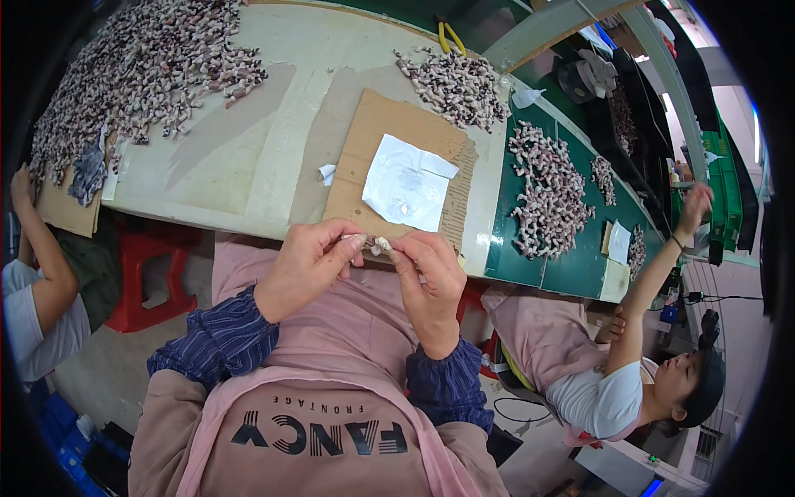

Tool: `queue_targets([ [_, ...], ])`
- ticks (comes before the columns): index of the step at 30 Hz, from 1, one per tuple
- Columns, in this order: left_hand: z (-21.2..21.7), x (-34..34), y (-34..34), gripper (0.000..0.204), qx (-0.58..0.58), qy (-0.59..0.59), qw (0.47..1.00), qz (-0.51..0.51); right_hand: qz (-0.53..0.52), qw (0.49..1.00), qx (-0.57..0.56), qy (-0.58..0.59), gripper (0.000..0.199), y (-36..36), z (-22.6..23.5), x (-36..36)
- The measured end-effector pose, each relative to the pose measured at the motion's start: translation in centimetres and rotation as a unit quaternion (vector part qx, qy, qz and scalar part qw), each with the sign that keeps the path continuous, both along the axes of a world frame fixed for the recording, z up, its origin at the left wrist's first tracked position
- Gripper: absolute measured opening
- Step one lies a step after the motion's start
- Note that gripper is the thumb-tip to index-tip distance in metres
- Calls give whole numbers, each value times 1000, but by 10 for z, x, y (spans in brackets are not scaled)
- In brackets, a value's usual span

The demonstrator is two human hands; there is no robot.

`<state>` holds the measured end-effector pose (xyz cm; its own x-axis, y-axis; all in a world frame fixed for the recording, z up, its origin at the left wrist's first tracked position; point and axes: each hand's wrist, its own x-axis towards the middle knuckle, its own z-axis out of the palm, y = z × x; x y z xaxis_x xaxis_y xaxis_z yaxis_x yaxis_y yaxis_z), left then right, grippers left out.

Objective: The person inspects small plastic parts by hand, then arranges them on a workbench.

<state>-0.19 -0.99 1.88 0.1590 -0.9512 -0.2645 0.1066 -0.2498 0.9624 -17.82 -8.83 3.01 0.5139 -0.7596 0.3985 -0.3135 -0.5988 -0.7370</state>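
Between my two hands is a small white and dark moulded piece (pixel 378 246), much like the ones heaped on the table; its exact kind is too small to tell. My left hand (pixel 308 263) pinches one end with thumb and fingertips. At the other end, the thumb and fingers of my right hand (pixel 433 283) close on it. Both hands are at the table's near edge, just in front of a brown cardboard sheet (pixel 358 153). A creased white paper (pixel 406 178) lies on that cardboard.
Large heap of similar pieces (pixel 166 70) at far left; smaller piles at the back (pixel 455 89) and on the green surface (pixel 548 195) to the right. Yellow-handled pliers (pixel 450 38) lie at the back. Co-workers sit left and right, one with a raised arm (pixel 658 269). Red stool (pixel 149 277).
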Motion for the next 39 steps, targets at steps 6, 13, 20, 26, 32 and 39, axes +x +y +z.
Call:
queue_targets([
  [6, -2, 0, 4, 23, -7, -11, 1000, -6, 47, 997, -59, 20, 18, -1, -5, -2],
  [13, 5, 6, 2, 19, -56, -148, 986, -46, 89, 995, -36, 17, 16, 1, -8, -1],
  [20, 9, 6, 2, 18, -80, -203, 974, -54, 114, 987, -111, 12, 17, -2, -13, 5],
  [26, -1, 34, -3, 18, -14, 6, 1000, -14, 225, 971, -84, 3, 18, -60, 5, 22],
  [32, -38, 88, -26, 19, -57, -83, 984, 145, -9, 959, -211, 188, 55, -253, -29, 34],
  [39, -46, 89, -29, 21, -53, -125, 974, 183, -49, 923, -147, 352, 73, -284, -50, 77],
])
